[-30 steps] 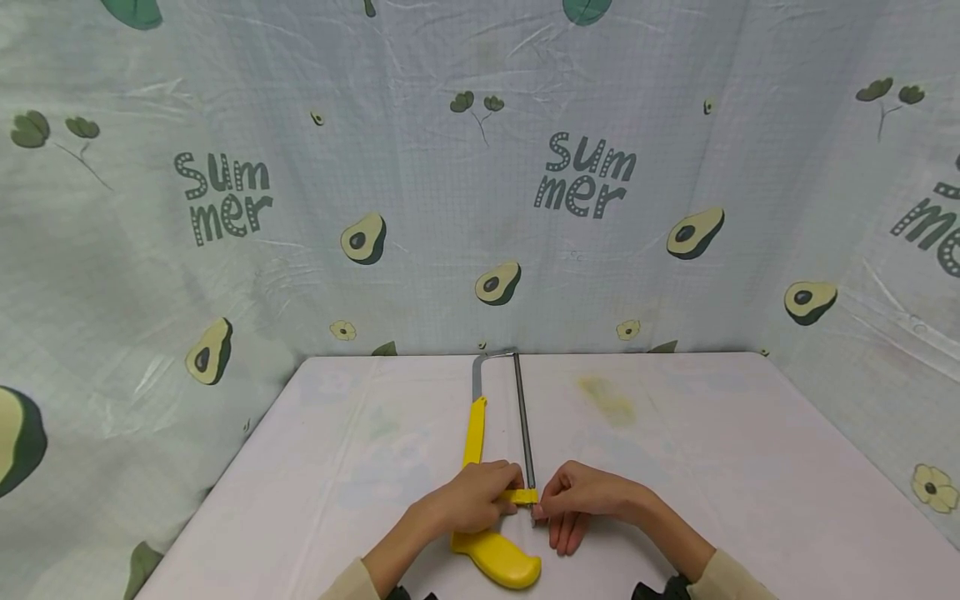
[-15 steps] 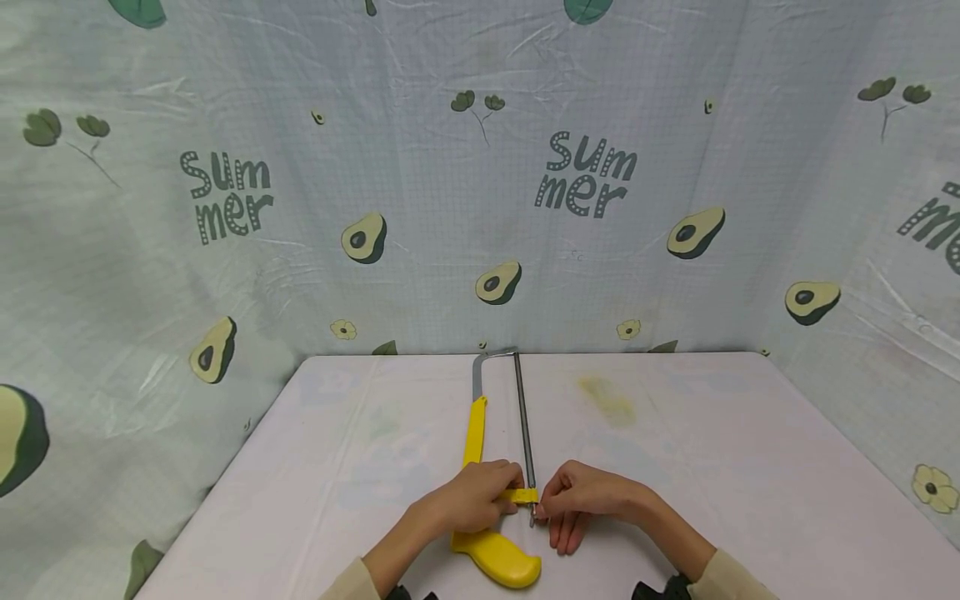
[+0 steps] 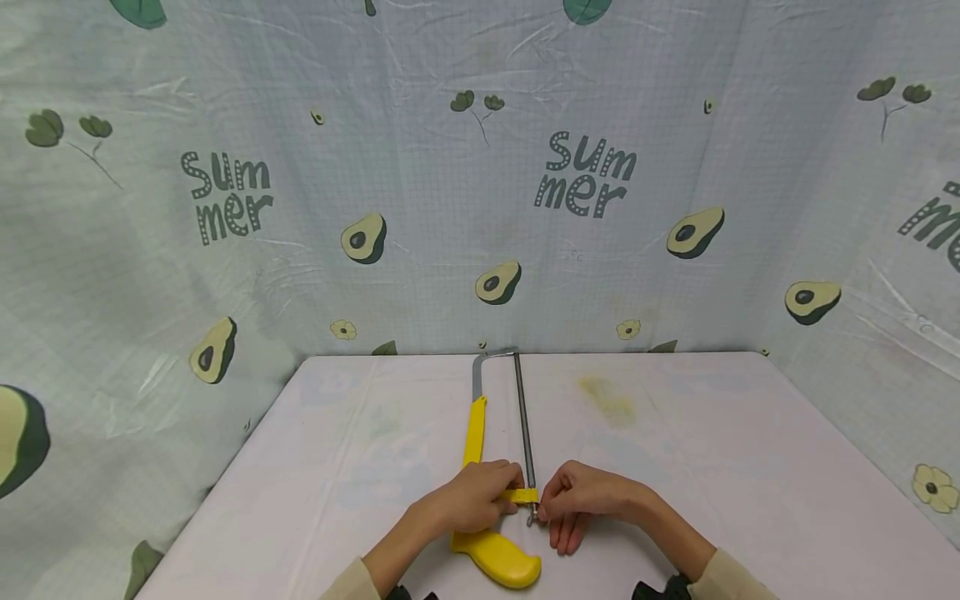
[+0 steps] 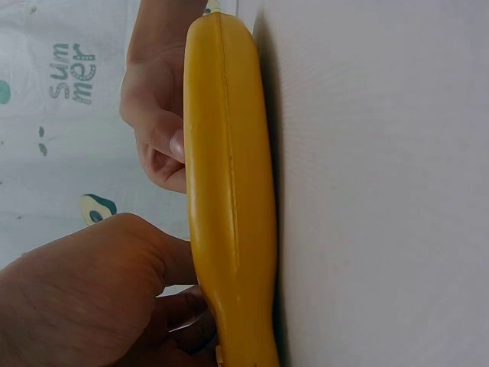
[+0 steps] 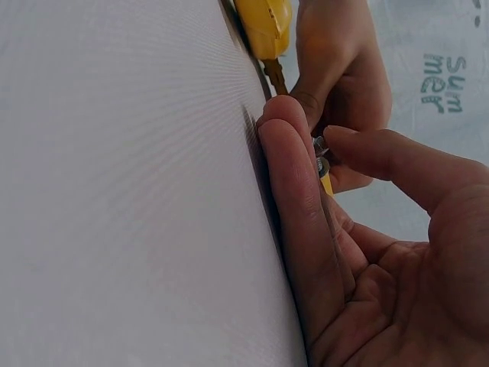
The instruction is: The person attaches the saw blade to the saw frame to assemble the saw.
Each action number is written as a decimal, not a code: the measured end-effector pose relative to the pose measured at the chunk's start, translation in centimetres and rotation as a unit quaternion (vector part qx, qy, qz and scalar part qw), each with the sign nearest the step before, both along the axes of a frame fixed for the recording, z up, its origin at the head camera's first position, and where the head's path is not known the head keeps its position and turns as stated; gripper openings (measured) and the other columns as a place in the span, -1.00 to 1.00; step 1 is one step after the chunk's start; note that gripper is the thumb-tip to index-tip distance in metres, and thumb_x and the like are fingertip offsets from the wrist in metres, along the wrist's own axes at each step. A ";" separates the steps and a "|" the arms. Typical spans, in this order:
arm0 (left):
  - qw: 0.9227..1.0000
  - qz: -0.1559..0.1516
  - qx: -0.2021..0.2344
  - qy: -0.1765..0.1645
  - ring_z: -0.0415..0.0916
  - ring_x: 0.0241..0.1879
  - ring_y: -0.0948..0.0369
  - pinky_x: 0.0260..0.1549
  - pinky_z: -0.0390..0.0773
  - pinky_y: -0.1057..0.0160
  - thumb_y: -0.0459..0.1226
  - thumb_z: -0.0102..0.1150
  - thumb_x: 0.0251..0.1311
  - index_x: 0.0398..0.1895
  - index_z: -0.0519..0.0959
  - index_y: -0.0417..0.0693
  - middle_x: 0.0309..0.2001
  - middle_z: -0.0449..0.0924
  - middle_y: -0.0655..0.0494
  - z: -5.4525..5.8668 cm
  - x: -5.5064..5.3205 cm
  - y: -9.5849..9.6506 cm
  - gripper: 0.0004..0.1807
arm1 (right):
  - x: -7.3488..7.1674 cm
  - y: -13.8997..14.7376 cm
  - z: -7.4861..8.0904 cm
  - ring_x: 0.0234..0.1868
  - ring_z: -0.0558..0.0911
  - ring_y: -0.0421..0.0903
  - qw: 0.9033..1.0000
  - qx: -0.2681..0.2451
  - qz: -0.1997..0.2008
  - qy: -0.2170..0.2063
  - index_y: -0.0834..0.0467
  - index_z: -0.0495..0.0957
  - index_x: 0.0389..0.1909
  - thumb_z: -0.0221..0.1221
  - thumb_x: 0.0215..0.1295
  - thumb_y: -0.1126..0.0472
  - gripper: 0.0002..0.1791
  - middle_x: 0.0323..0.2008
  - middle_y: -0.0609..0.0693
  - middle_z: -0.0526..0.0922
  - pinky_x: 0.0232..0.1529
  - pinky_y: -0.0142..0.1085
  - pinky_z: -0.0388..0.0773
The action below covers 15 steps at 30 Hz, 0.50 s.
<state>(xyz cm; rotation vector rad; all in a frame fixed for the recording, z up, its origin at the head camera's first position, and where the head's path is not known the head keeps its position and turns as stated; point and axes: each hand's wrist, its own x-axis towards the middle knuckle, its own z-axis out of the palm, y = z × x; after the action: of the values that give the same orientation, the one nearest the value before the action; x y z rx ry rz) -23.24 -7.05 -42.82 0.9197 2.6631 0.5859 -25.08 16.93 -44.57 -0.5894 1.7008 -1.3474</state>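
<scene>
A hacksaw lies on the table, its yellow handle (image 3: 498,560) toward me and its grey metal frame (image 3: 477,379) at the far end. Along its right side runs the dark blade (image 3: 522,421). My left hand (image 3: 480,497) grips the yellow frame just ahead of the handle, fingers by the yellow crosspiece (image 3: 522,496). At the blade's near end sits a small metal wing nut (image 5: 321,145). Thumb and fingertips of my right hand (image 3: 588,497) pinch at this nut, partly covering it. In the left wrist view the handle (image 4: 229,153) hides most of the fingers.
The white-covered table (image 3: 712,450) extends around the saw. A pale curtain (image 3: 420,167) printed with avocados and lettering hangs behind and at both sides. A yellowish stain (image 3: 607,400) marks the cloth right of the blade.
The wing nut has turned a little between my right fingertips, and its wings show at a different angle. My left hand and the hacksaw stay in place.
</scene>
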 end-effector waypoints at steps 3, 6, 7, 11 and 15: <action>1.000 -0.001 -0.001 0.001 0.39 -0.29 0.38 -0.12 0.50 0.41 -0.20 0.25 0.41 -0.07 0.55 0.10 -0.23 0.53 0.33 0.0 0.0 0.0 -0.88 | 0.0 0.0 -0.1 -0.52 0.75 -0.26 1.000 -0.002 0.000 0.001 0.38 0.69 -0.14 0.19 0.40 0.18 -0.70 -0.50 -0.03 0.76 -0.46 -0.40 0.67; 1.000 -0.002 -0.001 0.001 0.39 -0.29 0.39 -0.12 0.50 0.41 -0.20 0.25 0.41 -0.07 0.55 0.10 -0.22 0.53 0.33 -0.1 0.0 0.0 -0.88 | 0.0 0.0 -0.1 -0.53 0.74 -0.26 1.000 -0.003 -0.001 0.002 0.38 0.69 -0.15 0.20 0.40 0.19 -0.71 -0.50 -0.03 0.76 -0.46 -0.40 0.67; 1.000 -0.002 0.000 0.001 0.39 -0.29 0.39 -0.12 0.50 0.41 -0.20 0.25 0.41 -0.07 0.55 0.10 -0.22 0.53 0.33 -0.1 -0.1 0.0 -0.88 | 0.0 0.0 -0.1 -0.53 0.74 -0.26 1.000 -0.003 -0.001 0.003 0.38 0.69 -0.15 0.20 0.40 0.19 -0.71 -0.50 -0.03 0.76 -0.46 -0.40 0.67; 1.000 -0.003 -0.001 0.002 0.39 -0.28 0.39 -0.11 0.50 0.41 -0.21 0.25 0.42 -0.06 0.55 0.10 -0.22 0.53 0.33 -0.1 0.0 -0.1 -0.88 | 0.0 -0.1 -0.2 -0.53 0.74 -0.26 1.000 0.001 -0.004 0.003 0.36 0.70 -0.16 0.20 0.39 0.20 -0.72 -0.51 -0.03 0.76 -0.47 -0.40 0.66; 1.000 -0.006 0.000 0.005 0.39 -0.28 0.40 -0.11 0.51 0.41 -0.21 0.24 0.42 -0.07 0.55 0.10 -0.22 0.53 0.33 0.0 0.0 -0.1 -0.88 | 0.0 -0.1 -0.2 -0.53 0.74 -0.25 1.000 0.005 -0.009 0.001 0.36 0.70 -0.16 0.21 0.39 0.21 -0.74 -0.51 -0.02 0.76 -0.47 -0.40 0.66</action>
<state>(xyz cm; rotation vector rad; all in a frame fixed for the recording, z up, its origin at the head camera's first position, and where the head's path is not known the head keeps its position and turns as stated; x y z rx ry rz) -23.27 -7.16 -42.85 0.9409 2.6651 0.5787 -25.08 16.82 -44.75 -0.5717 1.7171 -1.3515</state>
